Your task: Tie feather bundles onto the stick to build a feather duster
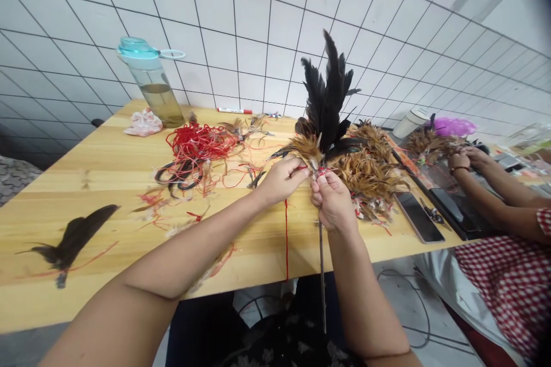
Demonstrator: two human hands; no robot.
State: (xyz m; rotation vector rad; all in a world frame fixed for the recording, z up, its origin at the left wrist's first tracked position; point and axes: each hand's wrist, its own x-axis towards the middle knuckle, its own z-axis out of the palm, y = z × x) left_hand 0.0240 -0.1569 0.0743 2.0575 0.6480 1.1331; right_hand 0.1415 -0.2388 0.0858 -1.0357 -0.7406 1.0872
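My right hand point(332, 199) is closed around the base of a feather bundle on a thin stick point(322, 275), which hangs down past the table edge. Tall black feathers point(329, 92) rise from the bundle, with shorter brown feathers point(306, 148) at their foot. Red cord is wound round the bundle just above my right fingers. My left hand point(284, 179) pinches a red cord point(286, 241) close beside the binding; its loose end dangles below the hand. Both hands are above the wooden table.
Brown feathers point(370, 175) are heaped right of my hands. A red cord tangle point(198, 143) and black-handled scissors point(178, 175) lie left. A water bottle point(157, 89) stands behind. A phone point(419, 217) lies right, near a co-worker's hands point(467, 159). A dark feather point(77, 238) lies front left.
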